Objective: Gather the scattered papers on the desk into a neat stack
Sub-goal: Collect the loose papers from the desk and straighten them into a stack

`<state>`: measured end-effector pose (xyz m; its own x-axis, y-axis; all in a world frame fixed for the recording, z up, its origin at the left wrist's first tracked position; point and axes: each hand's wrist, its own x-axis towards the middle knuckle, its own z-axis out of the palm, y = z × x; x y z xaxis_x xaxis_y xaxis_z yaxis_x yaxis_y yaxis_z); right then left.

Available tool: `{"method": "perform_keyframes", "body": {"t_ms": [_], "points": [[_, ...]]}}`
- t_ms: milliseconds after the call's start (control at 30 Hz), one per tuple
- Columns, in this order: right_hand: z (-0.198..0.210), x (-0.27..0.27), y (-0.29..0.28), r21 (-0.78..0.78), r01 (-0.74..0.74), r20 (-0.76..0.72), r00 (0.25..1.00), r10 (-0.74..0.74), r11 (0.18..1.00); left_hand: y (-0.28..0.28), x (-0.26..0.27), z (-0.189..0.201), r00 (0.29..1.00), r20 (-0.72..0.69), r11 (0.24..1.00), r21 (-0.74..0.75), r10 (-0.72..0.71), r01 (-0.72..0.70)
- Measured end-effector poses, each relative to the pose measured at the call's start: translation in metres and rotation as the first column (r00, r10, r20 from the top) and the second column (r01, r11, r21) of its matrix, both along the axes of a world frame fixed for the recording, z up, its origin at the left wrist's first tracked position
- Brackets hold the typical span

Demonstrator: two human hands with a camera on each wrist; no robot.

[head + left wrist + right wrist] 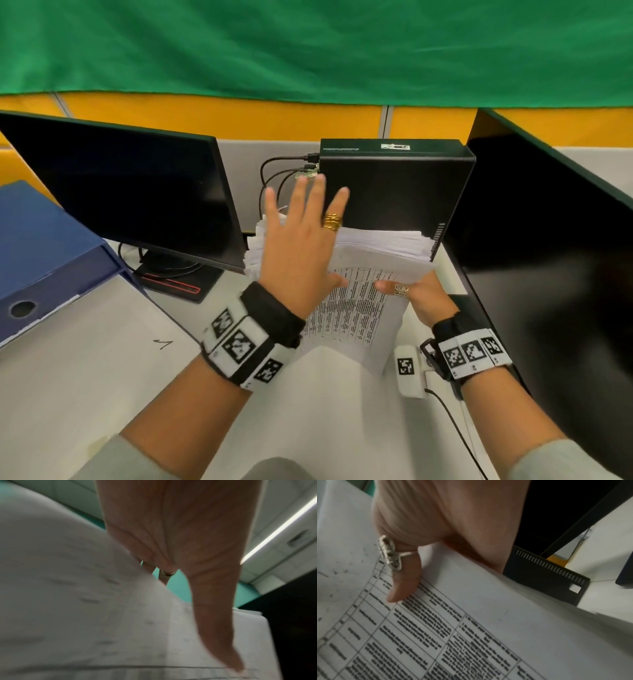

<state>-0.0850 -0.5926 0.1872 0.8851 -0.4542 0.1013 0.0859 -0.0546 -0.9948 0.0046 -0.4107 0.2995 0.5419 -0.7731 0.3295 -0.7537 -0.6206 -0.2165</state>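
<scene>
A thick, uneven stack of white papers (383, 243) lies on the desk in front of a black computer case. A printed sheet with a table of text (356, 315) lies tilted over the stack's near side and overhangs toward me. My left hand (301, 240) hovers flat over the stack's left part with its fingers straight and spread; a gold ring is on one finger. In the left wrist view the left hand (180, 534) is just above blurred paper (85, 601). My right hand (411, 294) pinches the printed sheet's right edge. Its ringed thumb (406, 585) lies on the sheet (471, 635), and its fingers are hidden underneath.
A dark monitor (137, 192) stands at the left with a blue binder (44, 260) beside it. The black computer case (394, 185) with plugged cables (274, 178) stands behind the stack. A black panel (548, 240) borders the right. The white desk (85, 377) extends toward me.
</scene>
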Motion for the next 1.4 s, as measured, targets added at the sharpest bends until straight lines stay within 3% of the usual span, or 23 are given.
{"method": "perform_keyframes", "body": {"t_ms": [133, 333, 467, 567, 667, 767, 833, 933, 1067, 1200, 1267, 1333, 1400], "points": [[-0.002, 0.003, 0.008, -0.051, 0.042, 0.017, 0.999, -0.042, 0.998, -0.037, -0.012, -0.008, 0.979, -0.180, 0.993, 0.049, -0.092, 0.103], [-0.011, 0.005, 0.016, -0.152, 0.160, 0.081, 0.986, -0.149, 0.975, -0.045, 0.008, -0.004, 0.927, -0.362, 0.993, -0.093, -0.099, 0.070], [-0.009, 0.002, 0.016, -0.192, 0.163, 0.041, 0.987, -0.158, 0.968, -0.036, 0.012, 0.001, 0.949, -0.267, 0.984, 0.015, -0.168, 0.179], [-0.015, -0.009, 0.001, -0.204, 0.093, -0.070, 0.992, -0.109, 0.975, -0.021, 0.024, 0.005, 0.951, -0.249, 0.979, -0.138, -0.180, 0.150], [-0.025, -0.029, -0.018, -0.269, 0.060, -0.202, 0.972, -0.117, 0.961, 0.006, 0.047, 0.009, 0.926, -0.353, 0.938, -0.346, -0.134, 0.004], [-0.025, -0.049, -0.033, -0.269, 0.153, -0.232, 0.948, -0.218, 0.951, 0.027, 0.068, -0.009, 0.811, -0.544, 0.791, -0.584, -0.215, -0.182], [-0.031, -0.056, -0.042, -0.112, 0.266, -0.135, 0.951, -0.280, 0.957, 0.034, 0.075, -0.032, 0.726, -0.628, 0.677, -0.666, -0.282, -0.314], [-0.038, -0.059, -0.041, 0.095, 0.336, -0.008, 0.942, -0.337, 0.937, 0.035, 0.069, -0.060, 0.571, -0.700, 0.513, -0.709, -0.429, -0.484], [-0.029, -0.052, -0.030, 0.044, 0.356, 0.051, 0.933, -0.358, 0.934, 0.032, 0.047, -0.098, 0.437, -0.716, 0.359, -0.670, -0.544, -0.650], [-0.027, -0.048, -0.025, -0.064, 0.443, 0.057, 0.896, -0.440, 0.894, 0.033, 0.034, -0.123, 0.289, -0.744, 0.294, -0.543, -0.602, -0.786], [-0.031, -0.049, -0.023, -0.104, 0.446, 0.003, 0.894, -0.448, 0.889, 0.035, 0.036, -0.130, 0.271, -0.745, 0.279, -0.521, -0.610, -0.806], [-0.033, -0.051, -0.022, -0.146, 0.414, -0.038, 0.905, -0.423, 0.898, 0.040, 0.045, -0.138, 0.295, -0.749, 0.314, -0.552, -0.593, -0.773], [-0.035, -0.052, -0.025, -0.208, 0.354, -0.089, 0.922, -0.378, 0.912, 0.044, 0.051, -0.146, 0.289, -0.791, 0.431, -0.554, -0.540, -0.712]]}}
